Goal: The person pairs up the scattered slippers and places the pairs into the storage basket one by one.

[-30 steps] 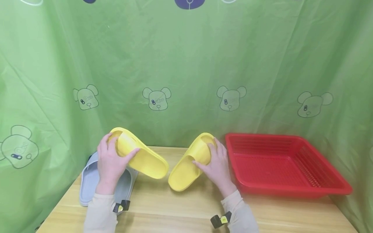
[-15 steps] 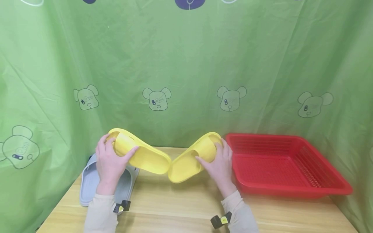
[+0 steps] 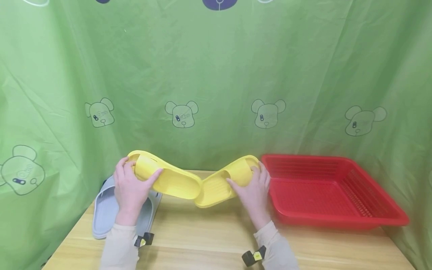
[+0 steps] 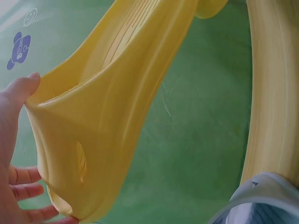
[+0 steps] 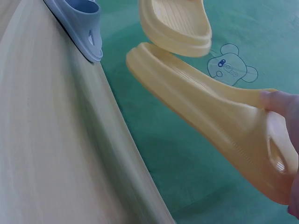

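My left hand [image 3: 131, 189] grips one yellow slipper [image 3: 177, 182] by its strap, thumb on the near side and fingers over the toe end. In my right hand [image 3: 254, 195] is a second yellow slipper [image 3: 216, 189], pinched at the strap in the same way. Both slippers are held above the table, heels pointing inward and meeting near the middle, the left heel overlapping the right one in the head view. The left wrist view shows the thumb and fingertips on the strap of the left slipper [image 4: 103, 121]. The right slipper [image 5: 210, 116] slants below the other's heel in the right wrist view.
A pair of grey-blue slippers [image 3: 103, 213] lies on the wooden table [image 3: 202, 236] at the left, partly behind my left hand. At the right stands a red plastic basket [image 3: 314, 198]. A green printed curtain [image 3: 222, 67] hangs behind the table.
The right slipper has swung up and turned flatter, moving slightly right with my hand. The heels, apart one second ago, have come together. The left slipper has tilted a little flatter.
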Demonstrator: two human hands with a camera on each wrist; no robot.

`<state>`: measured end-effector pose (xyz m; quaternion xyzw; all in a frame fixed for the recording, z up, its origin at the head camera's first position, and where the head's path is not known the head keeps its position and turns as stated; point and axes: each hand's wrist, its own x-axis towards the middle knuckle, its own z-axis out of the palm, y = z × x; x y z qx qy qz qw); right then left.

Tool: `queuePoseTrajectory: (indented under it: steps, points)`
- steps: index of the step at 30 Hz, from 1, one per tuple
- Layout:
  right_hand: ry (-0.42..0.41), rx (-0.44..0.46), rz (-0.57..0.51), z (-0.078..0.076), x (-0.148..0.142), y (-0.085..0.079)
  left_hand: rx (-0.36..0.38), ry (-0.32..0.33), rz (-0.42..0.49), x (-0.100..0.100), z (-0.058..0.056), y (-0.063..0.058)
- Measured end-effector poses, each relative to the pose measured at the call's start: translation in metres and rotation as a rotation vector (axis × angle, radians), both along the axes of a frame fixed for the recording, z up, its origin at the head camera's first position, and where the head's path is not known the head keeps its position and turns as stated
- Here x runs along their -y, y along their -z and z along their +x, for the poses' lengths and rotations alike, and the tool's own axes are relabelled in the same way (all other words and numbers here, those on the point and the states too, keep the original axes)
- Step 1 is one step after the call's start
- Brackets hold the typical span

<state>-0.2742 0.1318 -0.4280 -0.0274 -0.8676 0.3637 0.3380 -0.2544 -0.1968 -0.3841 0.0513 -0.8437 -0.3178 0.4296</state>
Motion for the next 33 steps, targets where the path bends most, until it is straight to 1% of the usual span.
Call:
queuePoseTrajectory:
  steps: [3, 6, 9, 13, 19, 23, 29, 33]
  points:
    - [0.002, -0.02, -0.028, 0.001, 0.004, 0.001, 0.071, -0.024, 0.04, -0.004, 0.0, 0.0]
    - [0.001, -0.062, -0.052, 0.001, 0.008, 0.002, 0.163, -0.043, 0.084, -0.01, 0.002, -0.002]
    - [0.004, -0.111, -0.059, 0.001, 0.013, 0.003, 0.219, -0.046, 0.102, -0.014, 0.003, -0.002]
    - [0.012, -0.162, -0.056, 0.002, 0.017, 0.004, 0.254, -0.041, 0.11, -0.018, 0.003, -0.001]
    - [0.025, -0.192, -0.057, 0.004, 0.023, 0.005, 0.307, -0.033, 0.11, -0.024, -0.001, 0.006]
    - [0.03, -0.219, -0.049, 0.006, 0.027, 0.007, 0.359, -0.013, 0.135, -0.029, -0.003, 0.011]
    - [0.05, -0.274, -0.03, 0.008, 0.031, 0.009, 0.394, -0.033, 0.144, -0.033, -0.006, 0.018]
    - [0.06, -0.288, -0.018, 0.008, 0.033, 0.009, 0.415, -0.041, 0.141, -0.034, -0.007, 0.021]
